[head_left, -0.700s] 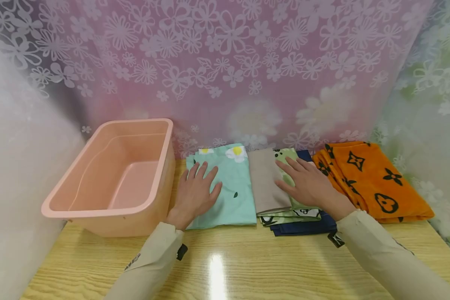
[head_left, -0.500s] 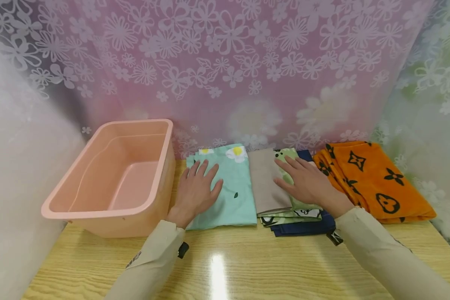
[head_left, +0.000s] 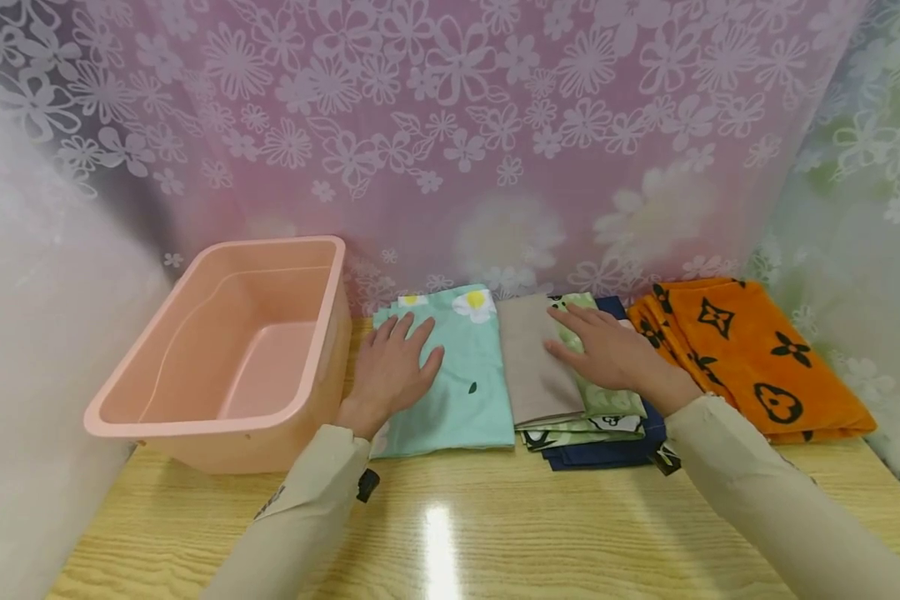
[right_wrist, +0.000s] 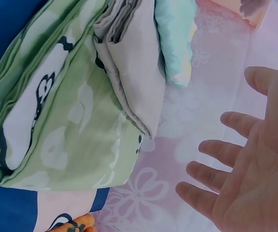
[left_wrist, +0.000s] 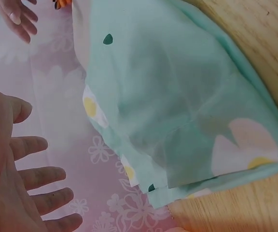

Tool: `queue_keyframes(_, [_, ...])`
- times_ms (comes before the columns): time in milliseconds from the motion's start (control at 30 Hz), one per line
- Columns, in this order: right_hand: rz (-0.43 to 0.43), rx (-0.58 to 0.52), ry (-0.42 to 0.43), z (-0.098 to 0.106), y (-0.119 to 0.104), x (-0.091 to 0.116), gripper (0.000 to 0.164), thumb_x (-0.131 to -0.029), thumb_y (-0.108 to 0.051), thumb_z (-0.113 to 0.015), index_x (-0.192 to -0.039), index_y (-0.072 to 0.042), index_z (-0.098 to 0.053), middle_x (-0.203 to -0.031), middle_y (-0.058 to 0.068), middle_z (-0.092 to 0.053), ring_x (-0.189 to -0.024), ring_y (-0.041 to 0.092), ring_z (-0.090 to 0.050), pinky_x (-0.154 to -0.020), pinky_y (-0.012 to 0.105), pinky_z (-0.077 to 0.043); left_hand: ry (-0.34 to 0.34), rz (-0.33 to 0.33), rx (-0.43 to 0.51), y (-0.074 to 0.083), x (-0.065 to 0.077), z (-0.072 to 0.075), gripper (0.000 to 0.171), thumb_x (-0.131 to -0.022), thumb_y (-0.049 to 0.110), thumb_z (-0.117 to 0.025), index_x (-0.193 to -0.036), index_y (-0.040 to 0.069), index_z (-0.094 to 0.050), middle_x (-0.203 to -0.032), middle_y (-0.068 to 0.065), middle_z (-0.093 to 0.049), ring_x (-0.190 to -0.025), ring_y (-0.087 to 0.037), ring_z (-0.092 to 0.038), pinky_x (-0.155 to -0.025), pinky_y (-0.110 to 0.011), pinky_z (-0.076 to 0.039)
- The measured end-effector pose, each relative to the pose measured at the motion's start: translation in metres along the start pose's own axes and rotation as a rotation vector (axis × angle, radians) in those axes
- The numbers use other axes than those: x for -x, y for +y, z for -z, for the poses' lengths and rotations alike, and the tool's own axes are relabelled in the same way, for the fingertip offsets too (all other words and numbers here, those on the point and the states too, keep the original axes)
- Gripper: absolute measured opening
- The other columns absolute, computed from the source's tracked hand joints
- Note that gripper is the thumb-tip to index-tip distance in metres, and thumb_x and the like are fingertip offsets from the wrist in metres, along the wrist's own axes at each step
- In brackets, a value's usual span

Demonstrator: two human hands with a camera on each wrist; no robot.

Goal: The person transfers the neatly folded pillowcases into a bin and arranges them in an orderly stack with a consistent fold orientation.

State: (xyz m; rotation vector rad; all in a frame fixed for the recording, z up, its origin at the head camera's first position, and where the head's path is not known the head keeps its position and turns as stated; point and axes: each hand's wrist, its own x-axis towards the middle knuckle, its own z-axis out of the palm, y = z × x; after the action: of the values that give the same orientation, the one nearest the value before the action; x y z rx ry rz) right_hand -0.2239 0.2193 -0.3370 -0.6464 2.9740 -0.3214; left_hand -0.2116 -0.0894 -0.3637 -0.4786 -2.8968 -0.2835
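Observation:
My left hand [head_left: 392, 367] hovers over a folded mint-green cloth [head_left: 468, 400] with daisies. In the left wrist view its fingers [left_wrist: 42, 176] are spread and hold nothing, with a gap between hand and cloth. Palm down, my right hand [head_left: 607, 350] is above an overlapping stack: a folded beige cloth [head_left: 532, 367], a green patterned cloth [head_left: 607, 406] beneath it, and a navy cloth [head_left: 600, 456] at the bottom. The right wrist view shows that hand's fingers [right_wrist: 216, 152] extended, apart from the fabric.
On the left of the wooden table [head_left: 330, 533] stands a pink plastic tub [head_left: 322, 350], with nothing seen inside. A folded orange cloth [head_left: 757, 358] with black motifs lies at the right. A floral curtain [head_left: 450, 167] hangs close behind everything.
Both hands have drifted slightly toward the curtain, fingers still extended. The cloths and the tub stay where they were.

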Motion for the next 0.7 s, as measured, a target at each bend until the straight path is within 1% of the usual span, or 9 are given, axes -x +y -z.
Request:
queue_keyframes(133, [0.011, -0.066, -0.017, 0.003, 0.002, -0.006, 0.068, -0.1, -0.054, -0.035, -0.152, -0.011, -0.026, -0.152, 0.023, -0.022, -0.135, 0.048, -0.022, -0.104, 0.067, -0.018, -0.013, 0.01, 0.01, 0.001, -0.004, 0.001, 0.051, -0.1, 0.045, -0.038, -0.144, 0.02, -0.044, -0.146, -0.012, -0.04, -0.132, -0.034, -0.035, -0.104, -0.053, -0.031])
queue_keyframes(267, [0.029, -0.141, -0.033, 0.005, 0.005, -0.011, 0.068, -0.101, -0.051, -0.035, -0.151, -0.008, -0.025, -0.152, 0.023, -0.024, -0.137, 0.044, -0.021, -0.106, 0.063, -0.018, -0.037, 0.027, 0.036, 0.003, -0.009, 0.003, 0.051, -0.1, 0.046, -0.037, -0.145, 0.021, -0.043, -0.146, -0.011, -0.04, -0.132, -0.033, -0.036, -0.103, -0.054, -0.032])
queue_keyframes(467, [0.019, -0.278, -0.077, 0.005, 0.005, -0.017, 0.068, -0.101, -0.05, -0.035, -0.151, -0.006, -0.024, -0.152, 0.023, -0.021, -0.138, 0.043, -0.018, -0.107, 0.061, -0.017, -0.088, 0.055, 0.08, 0.002, -0.015, 0.005, 0.052, -0.1, 0.046, -0.038, -0.145, 0.021, -0.042, -0.147, -0.01, -0.039, -0.132, -0.033, -0.036, -0.103, -0.054, -0.032])
queue_keyframes(600, [0.009, -0.342, -0.103, 0.004, 0.006, -0.021, 0.068, -0.101, -0.051, -0.035, -0.151, -0.007, -0.024, -0.153, 0.023, -0.02, -0.138, 0.043, -0.017, -0.108, 0.061, -0.017, -0.12, 0.087, 0.135, 0.0, -0.018, 0.006, 0.051, -0.1, 0.046, -0.04, -0.144, 0.021, -0.043, -0.146, -0.009, -0.041, -0.129, -0.033, -0.04, -0.101, -0.054, -0.036])
queue_keyframes(700, [-0.004, -0.362, -0.119, 0.003, 0.007, -0.023, 0.069, -0.101, -0.053, -0.033, -0.152, -0.007, -0.024, -0.153, 0.023, -0.019, -0.138, 0.043, -0.018, -0.108, 0.061, -0.018, -0.157, 0.114, 0.184, -0.002, -0.02, 0.007, 0.051, -0.1, 0.046, -0.041, -0.144, 0.021, -0.043, -0.144, -0.007, -0.043, -0.127, -0.032, -0.044, -0.097, -0.054, -0.039])
